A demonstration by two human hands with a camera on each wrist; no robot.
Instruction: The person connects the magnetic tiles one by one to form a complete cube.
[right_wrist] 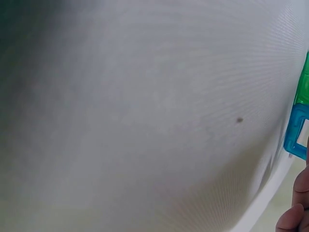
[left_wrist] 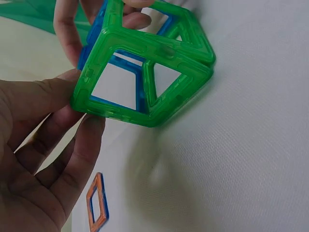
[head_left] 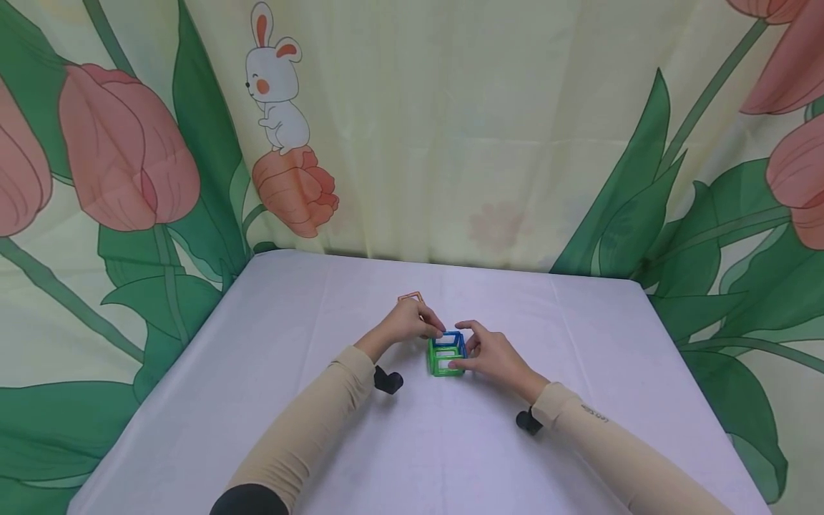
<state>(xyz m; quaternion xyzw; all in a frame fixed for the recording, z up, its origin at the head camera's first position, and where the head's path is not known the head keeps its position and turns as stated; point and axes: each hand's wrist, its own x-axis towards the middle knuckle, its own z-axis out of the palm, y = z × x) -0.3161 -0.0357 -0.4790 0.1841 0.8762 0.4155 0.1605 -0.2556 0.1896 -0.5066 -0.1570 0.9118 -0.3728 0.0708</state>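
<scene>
A small hollow cube of green and blue translucent plastic frame tiles (head_left: 447, 355) stands on the white cloth-covered table (head_left: 322, 443), between the two hands; the left hand (head_left: 408, 323) pinches it at its upper left edge, thumb and fingertips curled onto the frame, and the left wrist view shows the thumb (left_wrist: 38, 96) pressed against a green tile's outer corner with the other fingers tucked below it. The right hand (head_left: 492, 355) closes on the opposite side, thumb at the lower green edge nearest the person and fingers (head_left: 475, 330) arched over the blue top rim, so the cube is held from both flanks at once; in the right wrist view only a sliver of blue and green tile (right_wrist: 300, 123) and a fingertip show at the frame's edge, the rest being bare cloth.

Just beyond the left hand's knuckles lies a flat orange square frame tile (head_left: 410, 296), apart from the cube and untouched; it appears below the palm in the left wrist view (left_wrist: 98, 203).

The cube looks light and rigid tile by tile, but probably weak at the seams, since the open frames seem joined only along their edges; a squeeze across the middle of a face would likely fold it. Hold is best taken at corners and edges, with opposed, gentle pressure; the smooth plastic may slip under a loose pinch.
</scene>
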